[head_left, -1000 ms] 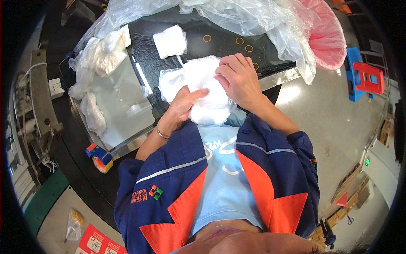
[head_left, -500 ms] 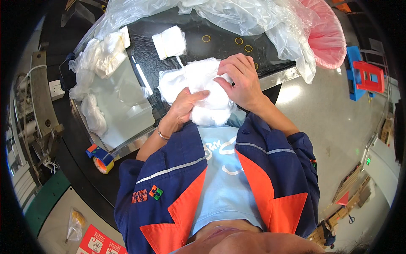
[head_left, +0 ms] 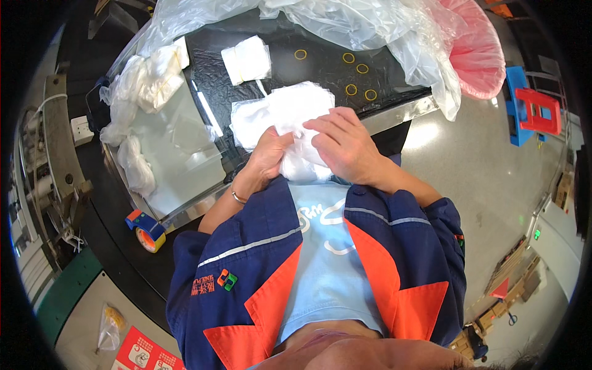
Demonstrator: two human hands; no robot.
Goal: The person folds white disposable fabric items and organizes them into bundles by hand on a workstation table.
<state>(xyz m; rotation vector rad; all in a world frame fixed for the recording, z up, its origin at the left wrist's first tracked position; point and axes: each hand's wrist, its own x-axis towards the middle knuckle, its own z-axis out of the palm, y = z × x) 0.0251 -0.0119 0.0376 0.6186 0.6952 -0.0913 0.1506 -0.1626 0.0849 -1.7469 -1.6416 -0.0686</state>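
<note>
Left hand: my left hand (head_left: 268,154) grips the near left edge of a loose stack of thin, glossy white plastic film (head_left: 305,98), thumb on top.
Right hand: my right hand (head_left: 348,145) has its fingers bent over the stack's right side, narrowly spaced; I cannot tell whether they pinch a layer.
Stack: it lies between my two hands, in front of my chest, its near end bulging toward my shirt.
Slippery layers: with only my left thumb visibly pressing, the upper layers could fan out if that pressure eases.
Thin film: a hard pull by my right fingertips could crease or tear a layer, or take several together.
White pile beside: a flat pile of similar white film (head_left: 246,123) lies just beyond my left hand, partly covered by the held stack, so layers of the two could get mixed.
Yellow bands: five thin yellow rubber rings (head_left: 351,89) lie beyond my right hand on the black-covered desk (head_left: 324,68); a sweeping sleeve or hand could scatter them.
Banded bundle: a small white bundle with a yellow band (head_left: 248,61) sits farther beyond my left hand, well apart, so a bump seems unlikely.
</note>
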